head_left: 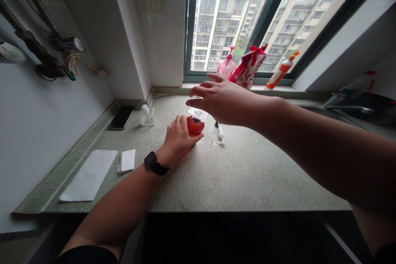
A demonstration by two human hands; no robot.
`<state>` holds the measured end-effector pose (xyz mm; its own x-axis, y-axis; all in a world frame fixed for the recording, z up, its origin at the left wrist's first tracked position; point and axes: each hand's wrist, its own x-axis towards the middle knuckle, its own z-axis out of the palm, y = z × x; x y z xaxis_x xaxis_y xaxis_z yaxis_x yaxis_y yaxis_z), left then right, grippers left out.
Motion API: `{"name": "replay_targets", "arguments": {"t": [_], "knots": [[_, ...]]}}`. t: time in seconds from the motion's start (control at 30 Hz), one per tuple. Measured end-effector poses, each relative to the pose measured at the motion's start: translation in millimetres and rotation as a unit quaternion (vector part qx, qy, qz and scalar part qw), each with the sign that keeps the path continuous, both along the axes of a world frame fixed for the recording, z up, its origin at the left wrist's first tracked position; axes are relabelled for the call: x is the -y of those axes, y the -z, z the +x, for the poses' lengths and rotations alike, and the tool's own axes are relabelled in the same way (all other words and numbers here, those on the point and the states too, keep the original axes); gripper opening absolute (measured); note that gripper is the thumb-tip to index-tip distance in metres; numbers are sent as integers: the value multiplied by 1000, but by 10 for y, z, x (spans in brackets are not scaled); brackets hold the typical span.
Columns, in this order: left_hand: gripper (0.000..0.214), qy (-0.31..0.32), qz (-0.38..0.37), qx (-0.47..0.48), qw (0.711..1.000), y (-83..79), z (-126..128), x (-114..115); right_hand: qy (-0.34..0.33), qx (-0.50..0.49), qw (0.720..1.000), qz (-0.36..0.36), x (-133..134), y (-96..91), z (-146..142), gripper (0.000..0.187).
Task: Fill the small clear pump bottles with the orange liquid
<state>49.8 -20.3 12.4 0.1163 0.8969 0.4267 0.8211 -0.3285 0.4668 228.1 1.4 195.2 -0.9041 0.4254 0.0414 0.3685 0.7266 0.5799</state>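
My left hand [179, 137], with a black watch on its wrist, is wrapped around a container of red liquid [195, 126] on the counter; its lower part is hidden by the hand. Just above it, my right hand [216, 97] grips a clear plastic bottle [198, 112], tilted over the container's top. Whether the two touch I cannot tell. A white pump head [220, 133] lies on the counter to the right of the red container. Off to the left stands a small clear bottle with a white pump [147, 115].
A phone [121, 117], a white sheet [89, 175] and a small stack of white paper [126, 161] lie on the left of the counter [247, 181]. On the windowsill are a pink pump bottle [227, 67], a red bag [248, 68] and an orange bottle [281, 71]. A sink faucet [363, 109] is far right.
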Motion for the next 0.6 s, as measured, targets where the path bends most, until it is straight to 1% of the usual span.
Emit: {"name": "replay_targets", "arguments": {"t": [0.1,0.3,0.47,0.6], "knots": [[67,2,-5,3,1000,-10,0,5,5,7,1000,2,-16,7,-2,51],[66,5,-1,9,1000,-2,-8,-6,-18,-7,1000,12,-44,23,3,48],[65,8,-1,10,1000,3,-17,-9,-1,8,1000,6,-15,-7,-38,46],[65,9,4,14,1000,5,-20,-5,-9,12,1000,8,4,-32,-74,44]]}}
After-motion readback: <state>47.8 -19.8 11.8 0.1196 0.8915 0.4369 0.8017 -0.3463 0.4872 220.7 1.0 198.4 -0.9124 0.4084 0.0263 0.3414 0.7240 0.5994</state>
